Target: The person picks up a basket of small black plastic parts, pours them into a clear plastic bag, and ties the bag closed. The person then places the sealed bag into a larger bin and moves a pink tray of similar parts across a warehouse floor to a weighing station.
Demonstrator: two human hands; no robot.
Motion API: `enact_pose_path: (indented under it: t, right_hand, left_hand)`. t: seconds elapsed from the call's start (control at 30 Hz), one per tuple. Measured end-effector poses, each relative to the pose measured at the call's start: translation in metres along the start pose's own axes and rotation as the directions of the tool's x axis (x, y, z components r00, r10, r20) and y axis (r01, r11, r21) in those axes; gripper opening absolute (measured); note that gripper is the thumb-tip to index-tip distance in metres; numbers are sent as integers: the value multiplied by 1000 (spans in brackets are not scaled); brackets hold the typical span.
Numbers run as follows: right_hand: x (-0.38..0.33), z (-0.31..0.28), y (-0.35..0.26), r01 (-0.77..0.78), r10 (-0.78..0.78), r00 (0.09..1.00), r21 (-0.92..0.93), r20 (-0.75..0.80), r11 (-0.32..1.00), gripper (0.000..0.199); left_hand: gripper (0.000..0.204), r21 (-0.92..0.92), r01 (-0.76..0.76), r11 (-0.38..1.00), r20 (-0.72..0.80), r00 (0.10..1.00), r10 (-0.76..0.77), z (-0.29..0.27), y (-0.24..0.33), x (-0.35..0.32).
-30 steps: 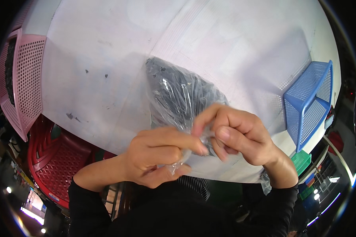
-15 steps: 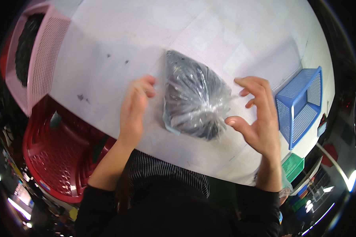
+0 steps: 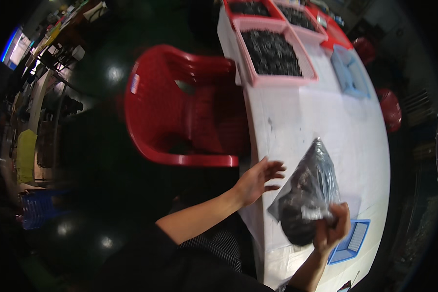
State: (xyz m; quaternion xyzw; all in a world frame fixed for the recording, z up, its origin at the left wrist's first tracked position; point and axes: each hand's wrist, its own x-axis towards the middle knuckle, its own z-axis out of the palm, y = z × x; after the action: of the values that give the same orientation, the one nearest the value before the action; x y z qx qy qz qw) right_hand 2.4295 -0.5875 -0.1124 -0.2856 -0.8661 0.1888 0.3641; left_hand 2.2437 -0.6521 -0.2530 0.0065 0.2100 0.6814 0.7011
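Observation:
A clear plastic bag (image 3: 312, 177) filled with dark pieces hangs from my right hand (image 3: 332, 228), whose fingers are closed round its gathered neck. The bag seems tilted over the white table, one corner pointing away from me. My left hand (image 3: 260, 181) is beside the bag, apart from it, with its fingers spread and nothing in them. What the dark pieces are cannot be made out through the plastic.
A red plastic armchair (image 3: 180, 107) stands against the left edge of the white table (image 3: 287, 112). Toward the far end are a pink basket (image 3: 277, 80) of dark pieces, other pink and red baskets, and a light-blue basket (image 3: 350, 73). A blue basket (image 3: 350, 243) sits near my right hand.
The view has swung left toward the chair and far baskets. My right hand, open before, has taken hold of the bag's neck and lifted it. My left hand is still empty.

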Motion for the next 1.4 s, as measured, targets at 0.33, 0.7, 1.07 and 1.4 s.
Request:
enact_pose_path:
  t: [0.33, 0.7, 1.07, 1.4]
  right_hand:
    - [4, 277, -439, 187, -359, 877, 461, 319, 867, 37]
    - [166, 643, -695, 367, -496, 822, 406, 280, 837, 42]
    - [555, 1056, -778, 211, -514, 783, 628, 350, 749, 37]
    - [914, 1443, -821, 77, -315, 850, 490, 423, 868, 33]
  left_hand:
    - [47, -7, -199, 980, -125, 973, 196, -129, 239, -419]
    - [41, 86, -318, 944, -285, 900, 329, -381, 623, -537]
    - [36, 102, -366, 925, -358, 854, 378, -504, 1157, -427]
    - [31, 97, -301, 949, -290, 903, 316, -645, 1672, -251]
